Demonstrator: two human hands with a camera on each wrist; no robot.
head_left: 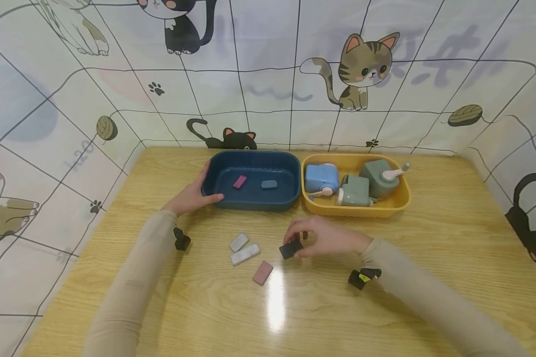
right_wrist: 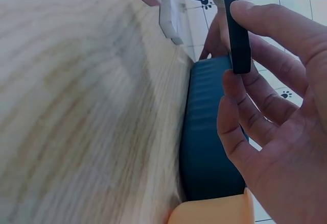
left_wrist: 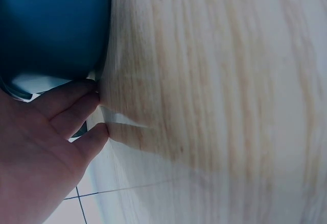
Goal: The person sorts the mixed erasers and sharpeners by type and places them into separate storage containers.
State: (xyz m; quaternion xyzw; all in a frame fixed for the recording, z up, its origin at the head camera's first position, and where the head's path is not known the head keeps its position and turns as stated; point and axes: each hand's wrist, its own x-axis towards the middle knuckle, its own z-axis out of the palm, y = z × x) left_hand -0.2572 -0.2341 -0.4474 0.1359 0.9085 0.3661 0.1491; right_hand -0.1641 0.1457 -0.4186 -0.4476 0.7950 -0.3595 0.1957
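My right hand pinches a small black rectangular block between thumb and fingers, over the table in front of the dark blue tub. In the right wrist view the black block stands out clear of the tabletop. My left hand rests at the tub's left end, thumb at the front wall and fingers extended along the side. Inside the tub lie a magenta block and a light blue block. On the table are two whitish blocks, one shorter, and a dull pink block.
Right beside the blue tub stands a yellow tub. It holds a blue boxy device and two grey-green ones with pale crank-like arms. A cat-print sheet rises behind the wooden table and along its sides.
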